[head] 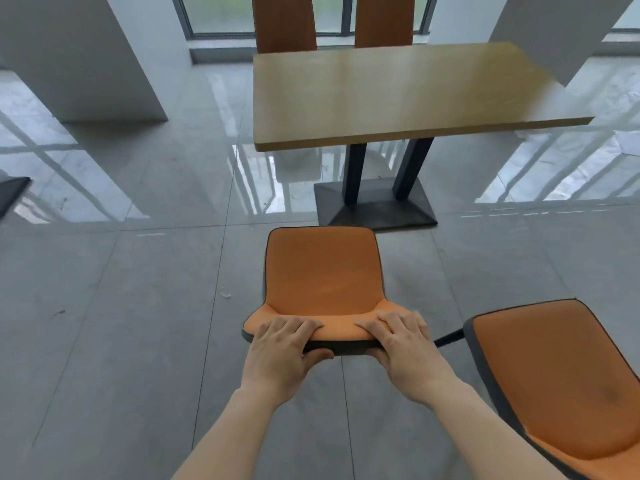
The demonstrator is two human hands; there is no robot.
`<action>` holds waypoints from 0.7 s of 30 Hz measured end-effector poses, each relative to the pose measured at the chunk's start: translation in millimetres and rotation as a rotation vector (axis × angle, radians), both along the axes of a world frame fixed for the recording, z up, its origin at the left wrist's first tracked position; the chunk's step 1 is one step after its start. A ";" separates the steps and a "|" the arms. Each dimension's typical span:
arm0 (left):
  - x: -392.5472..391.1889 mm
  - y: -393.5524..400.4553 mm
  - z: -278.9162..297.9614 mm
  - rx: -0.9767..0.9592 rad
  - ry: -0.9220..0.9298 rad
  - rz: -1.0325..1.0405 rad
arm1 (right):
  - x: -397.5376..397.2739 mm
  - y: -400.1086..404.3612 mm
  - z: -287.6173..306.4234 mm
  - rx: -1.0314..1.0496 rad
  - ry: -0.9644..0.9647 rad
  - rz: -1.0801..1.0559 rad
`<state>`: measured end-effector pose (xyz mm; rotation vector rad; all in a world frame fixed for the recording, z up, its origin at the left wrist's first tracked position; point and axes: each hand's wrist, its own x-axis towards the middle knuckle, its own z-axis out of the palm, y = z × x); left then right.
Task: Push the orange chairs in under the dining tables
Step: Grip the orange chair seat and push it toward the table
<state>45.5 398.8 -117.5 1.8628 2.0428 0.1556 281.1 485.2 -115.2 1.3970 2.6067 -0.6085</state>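
Note:
An orange chair (322, 271) with a dark rim stands on the grey floor in front of me, its seat facing the wooden dining table (398, 91). My left hand (287, 344) and my right hand (401, 341) both grip the top edge of its backrest, fingers over the front, thumbs behind. The chair's front edge is close to the table's black base (375, 206), and the seat is outside the tabletop. A second orange chair (561, 386) stands at my lower right, away from the table.
Two more orange chairs (284, 22) (384, 20) stand at the table's far side by the window. White pillars (86, 57) (561, 29) flank the table. Another dark table base (12, 194) shows at the left edge. Glossy tiled floor spreads to the left.

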 end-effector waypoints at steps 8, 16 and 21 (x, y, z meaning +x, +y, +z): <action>-21.4 106.4 -1.0 0.005 0.005 0.020 | -25.6 109.0 -1.9 0.027 -0.032 -0.005; -56.8 204.9 -1.9 0.007 0.014 0.026 | -64.3 206.1 3.5 0.026 -0.061 -0.023; -78.4 253.1 -2.2 0.019 0.014 0.033 | -88.5 250.9 5.3 0.023 -0.060 -0.051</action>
